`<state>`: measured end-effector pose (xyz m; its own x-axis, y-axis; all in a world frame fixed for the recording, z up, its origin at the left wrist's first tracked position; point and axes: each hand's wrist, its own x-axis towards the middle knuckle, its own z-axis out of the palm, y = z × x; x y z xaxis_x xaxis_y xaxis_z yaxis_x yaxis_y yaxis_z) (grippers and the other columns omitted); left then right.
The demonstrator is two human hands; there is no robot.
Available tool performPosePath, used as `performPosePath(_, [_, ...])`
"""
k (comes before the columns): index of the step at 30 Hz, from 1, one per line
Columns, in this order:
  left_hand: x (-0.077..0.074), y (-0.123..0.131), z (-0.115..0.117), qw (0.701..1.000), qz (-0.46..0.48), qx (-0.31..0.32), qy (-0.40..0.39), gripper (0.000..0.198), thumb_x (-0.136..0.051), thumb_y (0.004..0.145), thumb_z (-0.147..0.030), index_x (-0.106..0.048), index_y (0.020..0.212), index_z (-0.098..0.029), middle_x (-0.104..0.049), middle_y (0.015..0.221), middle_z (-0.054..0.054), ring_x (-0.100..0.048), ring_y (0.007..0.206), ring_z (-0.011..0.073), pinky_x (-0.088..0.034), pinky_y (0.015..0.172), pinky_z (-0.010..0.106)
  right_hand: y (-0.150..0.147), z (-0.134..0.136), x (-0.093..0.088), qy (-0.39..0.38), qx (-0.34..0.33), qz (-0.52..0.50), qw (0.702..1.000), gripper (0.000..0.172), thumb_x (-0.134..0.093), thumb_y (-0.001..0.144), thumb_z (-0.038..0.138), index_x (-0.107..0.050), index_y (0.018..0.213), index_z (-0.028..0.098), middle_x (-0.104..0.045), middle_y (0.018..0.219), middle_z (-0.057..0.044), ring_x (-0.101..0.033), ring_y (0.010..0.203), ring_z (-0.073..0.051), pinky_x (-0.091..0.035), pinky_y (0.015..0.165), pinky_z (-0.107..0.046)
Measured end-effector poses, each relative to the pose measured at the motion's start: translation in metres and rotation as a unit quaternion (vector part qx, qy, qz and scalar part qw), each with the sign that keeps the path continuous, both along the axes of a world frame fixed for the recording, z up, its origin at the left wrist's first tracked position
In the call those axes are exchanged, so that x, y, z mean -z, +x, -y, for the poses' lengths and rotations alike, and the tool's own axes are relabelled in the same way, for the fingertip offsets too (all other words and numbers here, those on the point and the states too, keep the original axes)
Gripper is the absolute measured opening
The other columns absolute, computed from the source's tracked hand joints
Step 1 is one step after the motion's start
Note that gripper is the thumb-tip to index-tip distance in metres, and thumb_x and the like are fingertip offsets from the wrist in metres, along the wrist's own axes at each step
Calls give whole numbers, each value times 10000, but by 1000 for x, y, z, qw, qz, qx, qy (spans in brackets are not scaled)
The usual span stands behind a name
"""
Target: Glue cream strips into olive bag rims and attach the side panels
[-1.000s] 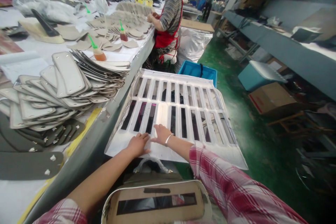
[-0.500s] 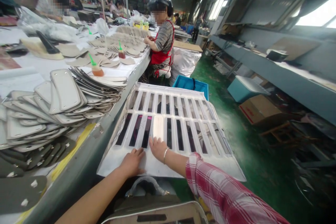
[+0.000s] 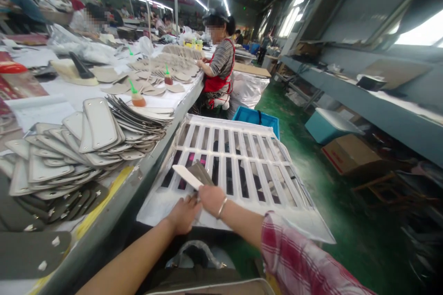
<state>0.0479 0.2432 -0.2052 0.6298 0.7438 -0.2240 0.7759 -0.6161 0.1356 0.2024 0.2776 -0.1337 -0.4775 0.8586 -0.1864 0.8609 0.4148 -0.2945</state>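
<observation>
— Where's the strip?
— Tilted up over the near-left slots of the slotted sheet; the right hand pinches its near end.
— The left hand?
— Fingers together, flat on the sheet, likely to pin it down.

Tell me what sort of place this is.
Probably a factory assembly line for cut leather-like parts: a long grey worktable stacked with flat grey rounded panels, orange squeeze bottles with green nozzles, a co-worker in a red apron. The right hand pinches a pale flat strip.
</observation>
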Motion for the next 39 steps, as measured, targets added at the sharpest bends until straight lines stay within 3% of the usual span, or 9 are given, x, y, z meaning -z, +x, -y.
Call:
performPosePath(4, [3,-18,-1,998,-20,-41,36,845,-606,603,-217,-267,1373,-134,-254,1417,194,-341,1201,341,-318,943,456,67,-32,-23,5,177,-198,964,331,-294,899,289,-563,1008,129,-635,865,-96,-611,608,-138,-521,547,-248])
performPosePath(9, [6,-13,3,993,44,-94,-64,826,-674,528,-171,-395,1304,-125,-316,1394,190,-356,1220,360,-340,968,462,98,-22,-54,-1,289,-456,842,428,-332,858,438,-501,1052,95,-593,771,-67,-583,581,-120,-515,466,-224])
performPosePath(13, [-43,-12,2,965,140,-219,-16,810,-563,704,-534,-323,1312,-56,-380,1335,210,-391,1221,291,-349,1001,394,92,2,-92,-52,319,-607,726,315,-587,708,396,-545,843,114,-507,571,16,-466,450,-78,-369,310,-157])
performPosePath(16, [-108,-13,19,913,265,-284,124,774,-525,713,-604,-377,1242,-59,-465,1232,198,-435,1174,286,-353,1002,407,80,25,-128,-37,330,-556,762,260,-560,727,363,-554,807,115,-513,543,12,-479,436,-93,-406,317,-181])
performPosePath(22, [-204,5,65,927,317,-98,171,794,-574,707,-278,-195,1383,-107,-299,1397,205,-339,1262,313,-351,1004,466,34,84,-203,-131,100,-443,881,272,-620,708,306,-564,903,124,-598,768,-35,-590,649,-128,-532,491,-205])
performPosePath(25, [-229,-2,80,886,424,-167,82,644,-403,748,-111,-235,1368,-155,-452,1293,179,-597,962,212,-487,841,392,27,104,-228,-196,5,-479,856,381,-625,724,363,-537,1014,134,-593,888,-50,-581,771,-131,-550,577,-214])
performPosePath(28, [-252,-9,101,879,463,-117,5,639,-504,743,-187,-298,1348,-200,-462,1292,138,-563,1028,211,-479,864,377,27,122,-244,-164,34,-475,864,337,-617,746,383,-541,934,114,-587,829,-51,-573,695,-115,-538,533,-204])
performPosePath(34, [-276,9,135,870,465,-134,97,437,-563,690,-199,-539,1119,-121,-567,1151,126,-497,1104,275,-365,987,436,22,168,-281,-161,-23,-416,895,293,-528,823,386,-558,944,121,-607,949,-88,-628,742,-162,-525,535,-237])
performPosePath(39, [-297,-6,149,809,544,-197,-104,357,-631,686,-317,-613,963,-93,-665,855,82,-615,841,252,-493,802,383,51,187,-292,226,-129,-268,927,838,-664,667,541,-379,1297,66,-414,1314,-176,-417,1192,-277,-332,1023,-430])
